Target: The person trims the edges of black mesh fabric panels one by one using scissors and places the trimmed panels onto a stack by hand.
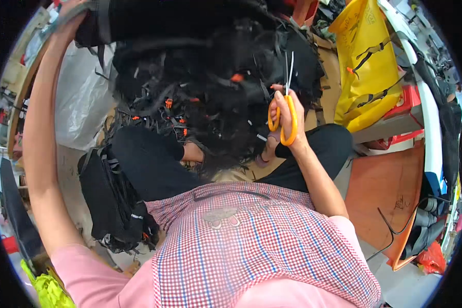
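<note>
My right hand (295, 115) grips a pair of scissors (288, 120) by the yellow-orange handles, with the blades pointing up and away from me. My left hand (73, 11) is raised at the top left edge, closed around a black strapped fabric piece (102, 31). That piece is blurred, and the fingers are partly cut off by the view's edge. In front of my crossed legs lies a large heap of black straps and fabric (190, 102), dotted with small orange buckles (169, 103).
A stack of black strapped pieces (105, 195) lies by my left leg, below a translucent plastic sheet (84, 97). To the right are a yellow bag (367, 61) with straps, a red and grey box (395, 118), and an orange bin (385, 200).
</note>
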Tool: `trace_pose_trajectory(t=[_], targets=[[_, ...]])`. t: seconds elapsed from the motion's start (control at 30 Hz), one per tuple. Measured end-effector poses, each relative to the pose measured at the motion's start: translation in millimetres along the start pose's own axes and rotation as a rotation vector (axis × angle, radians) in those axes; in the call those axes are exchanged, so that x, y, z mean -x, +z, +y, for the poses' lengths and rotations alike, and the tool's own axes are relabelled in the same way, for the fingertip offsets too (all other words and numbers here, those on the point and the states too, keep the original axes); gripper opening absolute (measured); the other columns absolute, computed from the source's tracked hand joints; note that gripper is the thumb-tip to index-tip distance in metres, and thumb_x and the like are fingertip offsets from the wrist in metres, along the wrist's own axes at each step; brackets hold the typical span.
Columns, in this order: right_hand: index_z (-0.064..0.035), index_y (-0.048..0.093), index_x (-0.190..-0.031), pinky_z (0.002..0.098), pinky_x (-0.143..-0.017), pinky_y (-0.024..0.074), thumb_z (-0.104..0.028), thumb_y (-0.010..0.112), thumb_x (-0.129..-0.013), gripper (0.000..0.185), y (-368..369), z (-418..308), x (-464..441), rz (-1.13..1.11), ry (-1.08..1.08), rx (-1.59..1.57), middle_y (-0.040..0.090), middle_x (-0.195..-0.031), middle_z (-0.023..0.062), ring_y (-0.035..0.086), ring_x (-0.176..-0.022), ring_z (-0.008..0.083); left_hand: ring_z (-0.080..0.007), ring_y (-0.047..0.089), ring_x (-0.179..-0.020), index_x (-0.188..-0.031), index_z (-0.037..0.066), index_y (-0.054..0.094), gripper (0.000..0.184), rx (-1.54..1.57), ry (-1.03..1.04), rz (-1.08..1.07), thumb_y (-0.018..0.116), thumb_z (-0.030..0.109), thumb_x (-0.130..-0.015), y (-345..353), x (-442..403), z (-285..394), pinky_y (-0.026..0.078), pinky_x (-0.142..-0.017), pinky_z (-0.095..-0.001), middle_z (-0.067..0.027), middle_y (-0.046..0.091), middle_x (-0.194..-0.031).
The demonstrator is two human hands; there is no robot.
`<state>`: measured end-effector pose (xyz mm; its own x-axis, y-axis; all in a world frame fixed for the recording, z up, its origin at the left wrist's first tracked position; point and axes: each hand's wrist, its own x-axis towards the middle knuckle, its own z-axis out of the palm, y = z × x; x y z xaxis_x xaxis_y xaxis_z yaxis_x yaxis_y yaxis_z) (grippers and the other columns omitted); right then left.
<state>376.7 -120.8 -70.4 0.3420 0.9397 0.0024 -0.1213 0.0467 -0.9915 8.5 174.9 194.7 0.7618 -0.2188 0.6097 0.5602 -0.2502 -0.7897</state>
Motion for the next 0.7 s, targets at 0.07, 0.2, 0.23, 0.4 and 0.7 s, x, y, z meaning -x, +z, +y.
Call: trace_pose_trajectory(t=[0.07, 0.2, 0.23, 0.4, 0.7], targets=[[-0.0070, 0.058, -0.117, 0.0182, -0.057, 0.0422, -0.024, 0.063, -0.094, 0.029, 6.6, -12.0, 4.2, 0.006, -0.031, 0.015, 0.054, -0.076, -0.0038, 0.049, -0.063, 0.0027, -0.0099, 0.062, -0.073, -0.094, 0.003, 0.072, 0.030, 0.926, -1.282, -0.285, 0.061, 0.032, -0.092, -37.1, -24.1, -16.4, 0.048, -0.066, -0.0246, -0.0019, 0.069, -0.080], [-0.0072, 0.054, -0.120, 0.0200, -0.063, 0.0435, -0.017, 0.075, -0.085, 0.042, 13.8, -42.6, 0.1, 0.097, -0.265, 0.134, 0.052, -0.078, -0.0051, 0.049, -0.068, 0.0033, -0.0087, 0.060, -0.072, -0.094, 0.003, 0.072, 0.033, 1.095, -1.087, -0.400, 0.062, 0.034, -0.093, -30.6, -15.7, -15.6, 0.046, -0.066, -0.0233, -0.0006, 0.068, -0.082], [-0.0076, 0.053, -0.121, 0.0203, -0.064, 0.0444, -0.017, 0.077, -0.084, 0.046, 14.5, -48.8, -5.7, 0.092, -0.372, 0.150, 0.053, -0.080, -0.0046, 0.049, -0.070, 0.0036, -0.0077, 0.059, -0.076, -0.099, 0.004, 0.071, 0.032, 1.130, -1.093, -0.435, 0.062, 0.034, -0.093, -32.7, -15.3, -16.0, 0.046, -0.069, -0.0224, 0.0006, 0.068, -0.085], [-0.0080, 0.049, -0.119, 0.0266, -0.071, 0.0493, -0.027, 0.089, -0.069, 0.066, 30.1, -78.8, -34.3, 0.114, -0.787, 0.513, 0.057, -0.092, 0.0037, 0.054, -0.076, 0.0114, -0.0034, 0.058, -0.082, -0.111, 0.005, 0.068, 0.034, 1.262, -1.096, -0.536, 0.061, 0.034, -0.096, -19.8, 7.3, -5.1, 0.046, -0.075, -0.0192, 0.0041, 0.066, -0.094], [-0.0047, 0.057, -0.112, 0.0334, -0.074, 0.0504, 0.002, 0.067, -0.075, 0.040, 53.6, -10.0, -56.4, 0.032, -0.481, 0.400, 0.066, -0.098, 0.0152, 0.067, -0.085, 0.0233, -0.0026, 0.061, -0.082, -0.113, 0.006, 0.066, 0.029, 1.655, -1.273, -0.507, 0.063, 0.029, -0.095, -5.8, 17.3, -26.6, 0.049, -0.071, -0.0178, 0.0047, 0.066, -0.095]])
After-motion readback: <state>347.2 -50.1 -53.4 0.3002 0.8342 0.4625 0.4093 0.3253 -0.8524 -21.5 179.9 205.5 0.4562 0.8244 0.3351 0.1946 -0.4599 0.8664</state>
